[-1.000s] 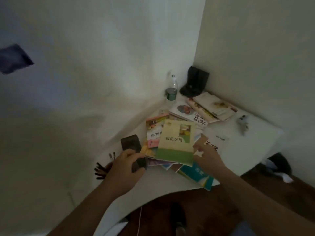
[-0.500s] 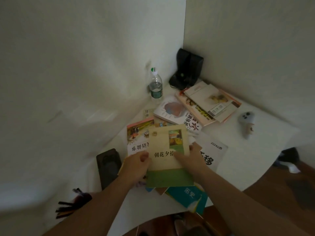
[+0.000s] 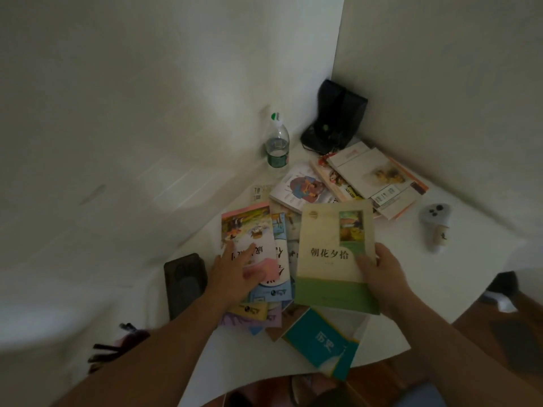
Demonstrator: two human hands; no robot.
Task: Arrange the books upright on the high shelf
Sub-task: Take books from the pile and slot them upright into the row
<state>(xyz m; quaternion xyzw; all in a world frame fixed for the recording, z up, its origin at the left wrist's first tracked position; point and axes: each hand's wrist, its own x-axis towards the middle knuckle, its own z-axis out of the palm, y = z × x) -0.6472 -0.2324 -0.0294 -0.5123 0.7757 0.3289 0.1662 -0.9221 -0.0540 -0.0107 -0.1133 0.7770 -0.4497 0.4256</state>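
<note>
Fingers of right hand [image 3: 379, 274] grip cream-green book [image 3: 332, 254]; water bottle [image 3: 276, 142] stands capped.

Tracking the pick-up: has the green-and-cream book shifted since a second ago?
Yes. The book moved right, off the pink book, held by the right hand.

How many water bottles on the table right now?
1. A clear water bottle with a green cap stands upright at the back of the white table, against the wall, just left of the black object in the corner. None other shows.
</note>
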